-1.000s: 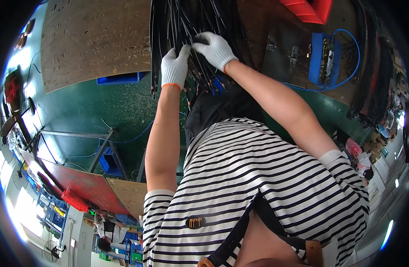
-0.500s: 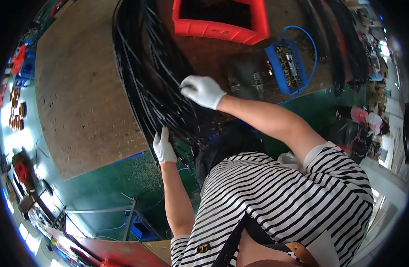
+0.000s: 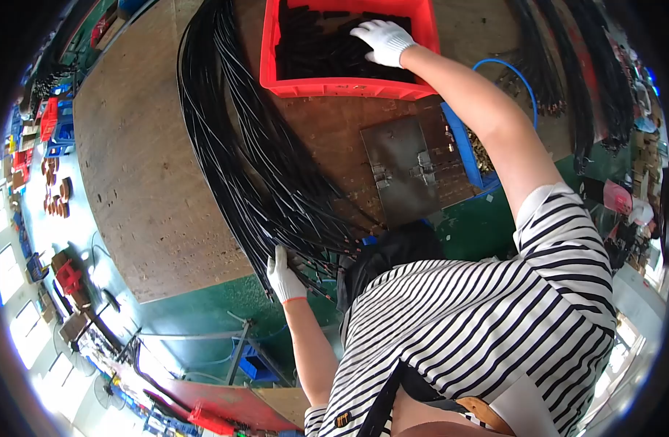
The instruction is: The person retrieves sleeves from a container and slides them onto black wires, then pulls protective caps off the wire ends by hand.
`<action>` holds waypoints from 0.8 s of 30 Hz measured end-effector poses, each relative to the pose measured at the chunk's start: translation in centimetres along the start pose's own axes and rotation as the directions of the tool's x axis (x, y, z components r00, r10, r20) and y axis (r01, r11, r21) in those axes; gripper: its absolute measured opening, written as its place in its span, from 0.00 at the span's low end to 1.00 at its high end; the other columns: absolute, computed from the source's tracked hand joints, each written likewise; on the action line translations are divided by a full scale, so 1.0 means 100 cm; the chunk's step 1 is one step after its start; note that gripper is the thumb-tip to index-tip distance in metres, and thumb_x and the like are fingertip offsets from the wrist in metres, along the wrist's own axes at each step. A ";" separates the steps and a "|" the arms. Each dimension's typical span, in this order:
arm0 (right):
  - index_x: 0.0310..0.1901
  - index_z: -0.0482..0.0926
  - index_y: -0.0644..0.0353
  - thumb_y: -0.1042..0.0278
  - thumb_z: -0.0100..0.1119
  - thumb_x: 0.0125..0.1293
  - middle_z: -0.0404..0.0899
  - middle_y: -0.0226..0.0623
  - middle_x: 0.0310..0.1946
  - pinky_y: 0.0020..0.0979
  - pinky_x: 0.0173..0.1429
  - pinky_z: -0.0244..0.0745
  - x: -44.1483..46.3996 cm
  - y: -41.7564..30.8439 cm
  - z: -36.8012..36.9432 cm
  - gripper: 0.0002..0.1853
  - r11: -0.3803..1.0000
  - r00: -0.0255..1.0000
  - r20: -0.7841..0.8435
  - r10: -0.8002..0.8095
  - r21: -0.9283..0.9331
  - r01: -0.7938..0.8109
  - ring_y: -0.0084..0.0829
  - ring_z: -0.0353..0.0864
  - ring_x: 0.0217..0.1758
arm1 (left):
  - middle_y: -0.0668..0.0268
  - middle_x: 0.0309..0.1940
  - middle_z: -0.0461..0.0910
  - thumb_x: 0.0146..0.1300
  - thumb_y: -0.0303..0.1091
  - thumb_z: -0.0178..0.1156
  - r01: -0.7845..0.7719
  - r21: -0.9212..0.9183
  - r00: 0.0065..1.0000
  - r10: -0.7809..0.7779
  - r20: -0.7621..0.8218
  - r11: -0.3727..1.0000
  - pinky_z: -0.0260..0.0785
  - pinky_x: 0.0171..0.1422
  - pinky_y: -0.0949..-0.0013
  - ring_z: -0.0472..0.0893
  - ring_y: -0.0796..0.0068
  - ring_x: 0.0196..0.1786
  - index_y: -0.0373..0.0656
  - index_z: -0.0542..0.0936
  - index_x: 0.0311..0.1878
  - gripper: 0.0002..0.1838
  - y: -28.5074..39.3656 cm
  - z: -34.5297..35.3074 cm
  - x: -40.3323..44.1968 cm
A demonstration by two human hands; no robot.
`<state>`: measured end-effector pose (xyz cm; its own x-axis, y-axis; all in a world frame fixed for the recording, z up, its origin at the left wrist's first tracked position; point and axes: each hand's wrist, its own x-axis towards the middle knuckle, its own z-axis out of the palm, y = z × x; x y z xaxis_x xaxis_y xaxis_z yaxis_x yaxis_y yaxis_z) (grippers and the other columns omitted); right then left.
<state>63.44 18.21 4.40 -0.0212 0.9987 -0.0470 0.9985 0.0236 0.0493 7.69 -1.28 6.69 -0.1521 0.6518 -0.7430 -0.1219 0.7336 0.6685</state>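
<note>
My right hand [image 3: 384, 44], in a white knit glove, is inside the red plastic bin [image 3: 320, 89] at the top. Its fingers are apart and reach down onto short black tube-like pieces [image 3: 305, 54]. Below, a long bundle of black cables [image 3: 229, 138] runs down the table, with copper-coloured tips at its lower end. My left hand [image 3: 285, 278], also gloved, is at the left edge of that end. Its fingers look closed on the black cables, partly hidden among them.
A dark metal plate [image 3: 401, 175] with small fittings lies on the wooden table [image 3: 130, 167]. Right of it stands a blue tray [image 3: 462, 149] of small brass-coloured parts, partly behind my right forearm. More black cable bundles [image 3: 578, 87] hang over the table's right side.
My right hand has moved from the cable bundle up and right into the red bin. My left hand stays by the cable ends. The whole view has shifted slightly.
</note>
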 end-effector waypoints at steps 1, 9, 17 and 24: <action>0.69 0.77 0.50 0.61 0.71 0.64 0.80 0.44 0.67 0.48 0.72 0.77 0.012 0.003 0.004 0.30 0.985 0.987 -0.014 -0.163 -0.055 0.162 0.46 0.80 0.71 | 0.69 0.30 0.81 0.79 0.43 0.64 0.011 0.006 1.000 -0.011 -0.028 1.000 0.69 0.29 0.73 0.78 0.78 0.28 0.46 0.80 0.43 0.12 0.002 0.004 -0.007; 0.80 0.65 0.63 0.25 0.59 0.67 0.74 0.51 0.76 0.45 0.78 0.72 0.077 -0.022 0.031 0.53 0.564 0.617 0.581 0.531 0.301 -0.769 0.46 0.76 0.78 | 0.69 0.31 0.81 0.78 0.42 0.65 0.040 -0.003 0.991 -0.040 -0.126 0.999 0.70 0.30 0.72 0.78 0.78 0.27 0.44 0.81 0.44 0.11 0.005 0.040 -0.015; 0.88 0.44 0.55 0.38 0.70 0.68 0.49 0.53 0.87 0.47 0.83 0.67 0.105 -0.081 -0.009 0.58 0.408 0.493 0.569 0.658 0.281 -0.869 0.52 0.60 0.87 | 0.68 0.30 0.83 0.75 0.48 0.67 0.028 0.076 0.979 -0.013 -0.202 0.997 0.71 0.32 0.71 0.79 0.77 0.27 0.41 0.84 0.43 0.17 0.005 0.055 -0.021; 0.88 0.46 0.49 0.62 0.64 0.71 0.48 0.60 0.85 0.48 0.79 0.73 0.099 -0.086 0.003 0.49 0.395 0.539 0.467 0.701 0.375 -0.839 0.60 0.70 0.79 | 0.68 0.33 0.83 0.77 0.47 0.66 0.095 -0.032 0.986 -0.098 -0.136 0.995 0.73 0.32 0.71 0.79 0.78 0.29 0.43 0.84 0.48 0.16 0.015 0.041 -0.021</action>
<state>54.69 27.92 3.18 0.7120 0.5330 -0.4571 0.4309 -0.8457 -0.3148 11.82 -0.81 9.12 -0.2709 0.5446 -0.7938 -0.1668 0.7856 0.5959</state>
